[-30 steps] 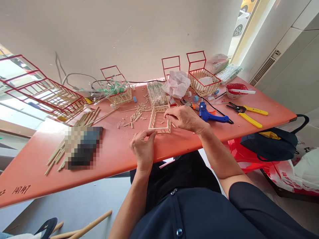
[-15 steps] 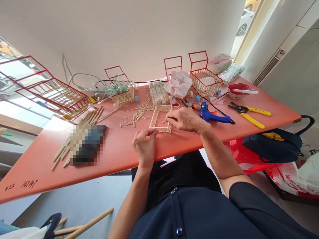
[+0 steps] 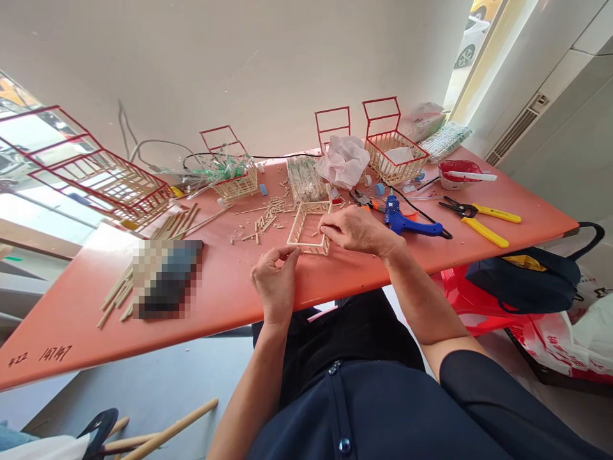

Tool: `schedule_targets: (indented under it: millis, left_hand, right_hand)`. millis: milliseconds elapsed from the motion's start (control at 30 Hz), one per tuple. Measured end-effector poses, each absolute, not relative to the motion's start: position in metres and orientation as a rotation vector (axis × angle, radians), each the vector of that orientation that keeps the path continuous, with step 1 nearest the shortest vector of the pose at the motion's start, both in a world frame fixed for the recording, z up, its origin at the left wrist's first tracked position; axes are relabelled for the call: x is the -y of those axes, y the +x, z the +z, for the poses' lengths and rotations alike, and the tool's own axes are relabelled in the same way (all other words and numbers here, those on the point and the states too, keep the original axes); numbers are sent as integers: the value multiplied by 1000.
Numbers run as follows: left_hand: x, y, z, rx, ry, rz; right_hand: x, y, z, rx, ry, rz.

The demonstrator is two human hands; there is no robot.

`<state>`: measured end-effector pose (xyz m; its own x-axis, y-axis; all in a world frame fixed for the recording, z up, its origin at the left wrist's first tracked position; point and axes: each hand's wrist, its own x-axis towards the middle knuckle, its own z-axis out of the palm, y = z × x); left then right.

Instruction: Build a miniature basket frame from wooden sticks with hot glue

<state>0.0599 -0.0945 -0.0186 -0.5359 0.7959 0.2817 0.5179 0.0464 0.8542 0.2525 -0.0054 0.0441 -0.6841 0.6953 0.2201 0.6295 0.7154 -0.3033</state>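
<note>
A small open frame of pale wooden sticks (image 3: 306,245), with short uprights along its sides, stands on the orange tabletop in front of me. My right hand (image 3: 361,233) is closed, thumb and fingers pinching the frame's right side near the front corner. At the front left corner, my left hand (image 3: 275,281) has thumb and forefinger pressed together close to the frame. What lies in that pinch, if anything, is too small to make out. Short cut sticks (image 3: 265,223) lie scattered just left of the frame.
A blue glue gun (image 3: 407,222), pliers (image 3: 364,200) and yellow-handled cutters (image 3: 479,220) lie on the right. Red-trimmed stick carts (image 3: 397,156) stand behind. Long sticks (image 3: 115,291) and a blurred dark object (image 3: 170,281) lie left. A red bowl (image 3: 457,176) sits at back right.
My left hand has shifted slightly left and back from the frame's front corner. The right hand keeps its place on the frame.
</note>
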Motion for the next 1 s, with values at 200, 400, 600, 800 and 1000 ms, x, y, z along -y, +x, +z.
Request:
schedule_targets:
  millis: [200, 400, 600, 800, 1000]
  left_hand:
    - [95, 61, -18, -2079, 1332, 1461]
    - [94, 62, -17, -2107, 1396, 1472]
    - [94, 63, -17, -2126, 1407, 1457]
    - [93, 63, -15, -2112, 1397, 1474]
    - [99, 64, -16, -2090, 1405, 1460]
  right_hand:
    - [2, 252, 39, 2574, -991, 305]
    - [1, 253, 36, 2530, -936, 347]
    - [0, 254, 35, 2493, -859, 429]
    - [0, 254, 35, 2499, -847, 461]
    - [1, 255, 37, 2511, -901, 389]
